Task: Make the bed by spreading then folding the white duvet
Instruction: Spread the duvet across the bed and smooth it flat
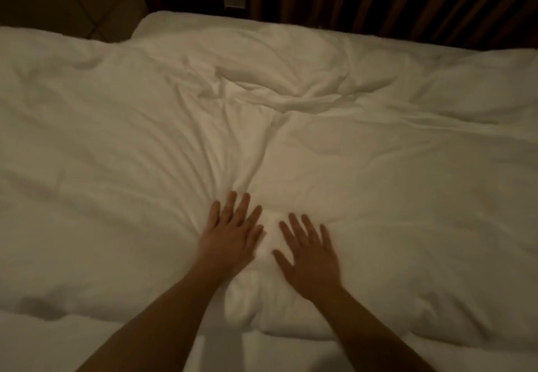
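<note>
Hands flat on duvet, smoothing out creases

Left hand [231,233] and right hand [310,251] side by side, fingers straight, pressing white duvet [393,168] spread across bed; likely flattening bunched ridge [270,95] before folding.

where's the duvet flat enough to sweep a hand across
Two smooth stretches on the white duvet: right of the right hand out to the right edge, and left of the left hand, lightly creased. Crowded: the bunched ridge between the hands and the crumpled folds toward the far edge.
</note>
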A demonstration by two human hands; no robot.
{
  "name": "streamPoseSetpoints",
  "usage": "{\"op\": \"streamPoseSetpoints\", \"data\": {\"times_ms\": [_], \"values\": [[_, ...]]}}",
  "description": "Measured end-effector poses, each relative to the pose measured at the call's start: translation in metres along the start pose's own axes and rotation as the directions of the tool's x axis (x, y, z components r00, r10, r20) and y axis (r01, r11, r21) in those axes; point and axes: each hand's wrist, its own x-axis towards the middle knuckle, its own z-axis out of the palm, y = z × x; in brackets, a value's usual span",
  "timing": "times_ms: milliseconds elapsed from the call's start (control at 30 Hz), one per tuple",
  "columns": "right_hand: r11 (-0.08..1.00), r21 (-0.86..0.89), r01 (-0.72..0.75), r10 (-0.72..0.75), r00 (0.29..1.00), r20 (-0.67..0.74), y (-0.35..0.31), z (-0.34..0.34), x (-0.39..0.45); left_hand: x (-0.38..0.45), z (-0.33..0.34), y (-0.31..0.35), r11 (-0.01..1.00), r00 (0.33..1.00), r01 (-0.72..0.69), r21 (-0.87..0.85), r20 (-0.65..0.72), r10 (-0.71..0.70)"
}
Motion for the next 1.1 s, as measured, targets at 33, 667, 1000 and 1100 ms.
{"op": "streamPoseSetpoints", "data": {"times_ms": [33, 667, 1000, 1100], "values": [[0.999, -0.020, -0.032, 0.032, 0.999, -0.024, 0.041, 0.011, -0.017, -0.001, 0.012, -0.001, 0.999, 1.000, -0.005, 0.036, -0.010, 0.005], [0.976, 0.043, -0.213, 0.217, 0.967, -0.131, 0.399, -0.098, -0.080, 0.094, -0.079, 0.176, 0.961, 0.949, 0.266, -0.071, -0.154, -0.274], [0.997, -0.021, 0.077, -0.079, 0.992, -0.095, 0.317, -0.044, 0.095, 0.217, -0.034, 0.265, 0.941, 0.968, 0.204, -0.271, -0.090, -0.236], [0.994, -0.095, 0.053, -0.062, 0.994, -0.091, 0.365, -0.022, 0.098, 0.231, -0.016, 0.269, 0.954, 0.965, 0.205, -0.220, -0.116, -0.235]]}}
